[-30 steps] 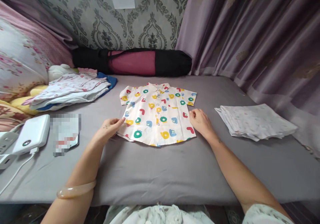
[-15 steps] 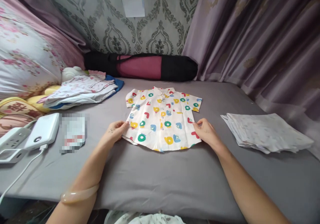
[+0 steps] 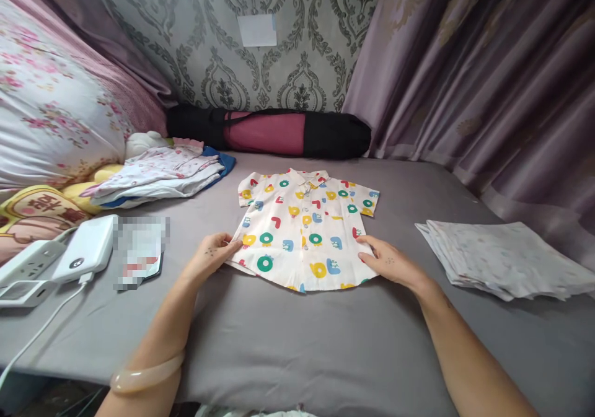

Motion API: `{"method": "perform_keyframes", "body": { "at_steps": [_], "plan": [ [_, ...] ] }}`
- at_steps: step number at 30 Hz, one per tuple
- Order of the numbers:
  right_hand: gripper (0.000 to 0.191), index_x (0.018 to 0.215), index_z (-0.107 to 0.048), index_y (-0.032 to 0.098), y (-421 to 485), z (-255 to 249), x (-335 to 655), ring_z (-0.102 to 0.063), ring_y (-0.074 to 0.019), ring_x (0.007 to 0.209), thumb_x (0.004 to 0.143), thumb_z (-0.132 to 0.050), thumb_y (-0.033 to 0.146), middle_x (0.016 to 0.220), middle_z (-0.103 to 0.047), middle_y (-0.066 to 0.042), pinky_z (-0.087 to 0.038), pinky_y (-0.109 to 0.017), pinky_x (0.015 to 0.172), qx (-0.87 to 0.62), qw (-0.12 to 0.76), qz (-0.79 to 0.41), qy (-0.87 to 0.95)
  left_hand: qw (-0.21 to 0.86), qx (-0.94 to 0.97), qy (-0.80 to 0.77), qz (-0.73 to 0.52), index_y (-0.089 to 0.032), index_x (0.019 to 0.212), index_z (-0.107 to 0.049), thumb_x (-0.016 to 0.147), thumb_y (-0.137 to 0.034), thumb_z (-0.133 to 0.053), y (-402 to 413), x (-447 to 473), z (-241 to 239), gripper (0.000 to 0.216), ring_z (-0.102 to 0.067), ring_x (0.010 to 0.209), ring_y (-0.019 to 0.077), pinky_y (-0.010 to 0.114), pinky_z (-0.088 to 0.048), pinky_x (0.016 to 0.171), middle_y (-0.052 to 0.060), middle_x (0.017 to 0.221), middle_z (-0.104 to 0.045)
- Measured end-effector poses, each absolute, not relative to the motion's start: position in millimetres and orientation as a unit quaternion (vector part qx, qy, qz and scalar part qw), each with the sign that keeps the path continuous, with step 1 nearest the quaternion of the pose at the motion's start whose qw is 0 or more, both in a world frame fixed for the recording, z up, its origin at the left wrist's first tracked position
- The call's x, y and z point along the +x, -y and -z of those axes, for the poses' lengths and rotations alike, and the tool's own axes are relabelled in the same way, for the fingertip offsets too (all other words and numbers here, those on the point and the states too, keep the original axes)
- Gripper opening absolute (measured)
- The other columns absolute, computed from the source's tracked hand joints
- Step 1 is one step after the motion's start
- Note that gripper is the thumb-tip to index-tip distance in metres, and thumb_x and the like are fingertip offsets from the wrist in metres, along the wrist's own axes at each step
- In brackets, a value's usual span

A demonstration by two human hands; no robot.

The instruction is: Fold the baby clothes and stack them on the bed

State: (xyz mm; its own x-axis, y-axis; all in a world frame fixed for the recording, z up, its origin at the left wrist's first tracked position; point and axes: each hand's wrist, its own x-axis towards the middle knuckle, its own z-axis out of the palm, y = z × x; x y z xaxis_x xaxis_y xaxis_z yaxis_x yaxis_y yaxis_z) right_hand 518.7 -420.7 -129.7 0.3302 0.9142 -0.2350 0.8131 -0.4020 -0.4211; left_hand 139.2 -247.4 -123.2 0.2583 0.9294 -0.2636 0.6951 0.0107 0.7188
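Note:
A child's short-sleeved shirt point(image 3: 297, 250) lies spread out and front up on the grey bed sheet, its collar pointing away from me. It is white with colourful letter shapes. My left hand point(image 3: 214, 253) pinches the shirt's lower left side edge between thumb and fingers. On the opposite side, my right hand point(image 3: 388, 259) rests at the lower right edge. Its thumb and index finger are apart on the cloth; the other fingers are mostly hidden.
Folded pale cloths point(image 3: 506, 256) are stacked at right; more folded clothes point(image 3: 158, 172) lie back left. A power bank point(image 3: 88, 246), a power strip point(image 3: 30, 262) and a blurred packet point(image 3: 139, 253) sit at left. A long black and maroon bag point(image 3: 264, 133) lies along the wall.
My right hand has changed from pinching the shirt's side edge to resting with thumb and finger apart on it. The left hand keeps its hold. The whole view has shifted slightly.

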Motion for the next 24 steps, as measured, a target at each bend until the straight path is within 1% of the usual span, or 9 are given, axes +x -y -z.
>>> {"method": "perform_keyframes", "body": {
  "at_steps": [3, 6, 9, 12, 15, 18, 20, 22, 24],
  "plan": [
    [0.035, 0.118, -0.066, 0.029, 420, 118, 508, -0.066, -0.0267, 0.090, 0.092, -0.045, 0.038, 0.097, -0.071, -0.008, -0.048, -0.036, 0.075, -0.850, 0.068, -0.117, 0.509, 0.258, 0.731, -0.617, -0.137, -0.019, 0.090, -0.065, 0.076, -0.055, -0.057, 246, 136, 124, 0.040, -0.062, 0.077, 0.0235, 0.029, -0.045, 0.061, 0.007, 0.081, -0.067],
    [0.042, 0.128, -0.061, 0.021, 412, 118, 489, -0.055, -0.0311, 0.121, 0.097, -0.036, 0.034, 0.130, -0.060, -0.016, -0.042, -0.044, 0.098, -0.823, 0.081, 0.018, 0.562, 0.127, 0.814, -0.538, -0.178, -0.019, 0.118, -0.059, 0.088, -0.050, -0.045, 248, 145, 128, 0.046, -0.061, 0.107, 0.0286, 0.038, -0.049, 0.086, 0.014, 0.117, -0.064],
    [0.054, 0.148, -0.040, 0.017, 403, 128, 469, -0.024, -0.0276, 0.146, 0.100, -0.030, 0.039, 0.157, -0.031, -0.012, -0.022, -0.048, 0.117, -0.738, 0.094, 0.015, 0.668, 0.113, 0.916, -0.358, -0.142, -0.020, 0.137, -0.050, 0.094, -0.052, -0.037, 253, 163, 135, 0.055, -0.038, 0.139, 0.0300, 0.042, -0.034, 0.112, 0.014, 0.149, -0.044],
    [0.059, 0.154, -0.027, 0.019, 401, 140, 457, -0.008, -0.0240, 0.150, 0.102, -0.022, 0.046, 0.163, -0.015, -0.006, -0.012, -0.048, 0.121, -0.700, 0.072, -0.048, 0.709, 0.127, 0.948, -0.285, -0.058, -0.024, 0.147, -0.040, 0.096, -0.056, -0.034, 257, 176, 139, 0.060, -0.020, 0.148, 0.0312, 0.048, -0.022, 0.118, 0.009, 0.159, -0.028],
    [0.061, 0.155, -0.024, 0.021, 405, 144, 454, -0.008, -0.0239, 0.150, 0.102, -0.018, 0.049, 0.163, -0.013, -0.005, -0.011, -0.049, 0.121, -0.698, 0.043, -0.101, 0.708, 0.134, 0.954, -0.268, -0.012, -0.027, 0.150, -0.034, 0.097, -0.058, -0.033, 257, 178, 136, 0.062, -0.022, 0.147, 0.0306, 0.050, -0.021, 0.118, 0.008, 0.160, -0.026],
    [0.061, 0.155, -0.027, 0.021, 405, 134, 457, -0.013, -0.0261, 0.149, 0.101, -0.024, 0.049, 0.162, -0.018, -0.007, -0.014, -0.050, 0.120, -0.701, 0.019, -0.114, 0.704, 0.131, 0.958, -0.254, 0.000, -0.027, 0.145, -0.042, 0.092, -0.059, -0.045, 250, 177, 125, 0.062, -0.033, 0.143, 0.0307, 0.043, -0.030, 0.114, 0.009, 0.156, -0.035],
    [0.057, 0.149, -0.038, 0.020, 397, 120, 459, -0.027, -0.0281, 0.145, 0.099, -0.031, 0.047, 0.158, -0.031, -0.010, -0.022, -0.048, 0.117, -0.691, 0.009, -0.109, 0.715, 0.139, 0.961, -0.239, 0.001, -0.027, 0.134, -0.054, 0.089, -0.053, -0.051, 241, 183, 114, 0.051, -0.048, 0.131, 0.0287, 0.037, -0.040, 0.104, 0.008, 0.144, -0.051],
    [0.047, 0.134, -0.056, 0.021, 378, 105, 459, -0.047, -0.0273, 0.131, 0.099, -0.034, 0.043, 0.141, -0.053, -0.012, -0.032, -0.045, 0.110, -0.678, 0.004, -0.109, 0.727, 0.153, 0.955, -0.254, -0.007, -0.025, 0.117, -0.063, 0.092, -0.045, -0.048, 228, 196, 107, 0.035, -0.062, 0.109, 0.0244, 0.032, -0.047, 0.089, 0.007, 0.118, -0.067],
    [0.046, 0.112, -0.067, 0.020, 349, 95, 456, -0.059, -0.0246, 0.112, 0.101, -0.027, 0.038, 0.116, -0.067, -0.011, -0.039, -0.041, 0.103, -0.692, 0.009, -0.113, 0.713, 0.150, 0.933, -0.323, -0.050, -0.023, 0.108, -0.064, 0.096, -0.038, -0.040, 214, 216, 105, 0.031, -0.064, 0.094, 0.0223, 0.031, -0.048, 0.079, 0.006, 0.098, -0.070]
  ]
}}
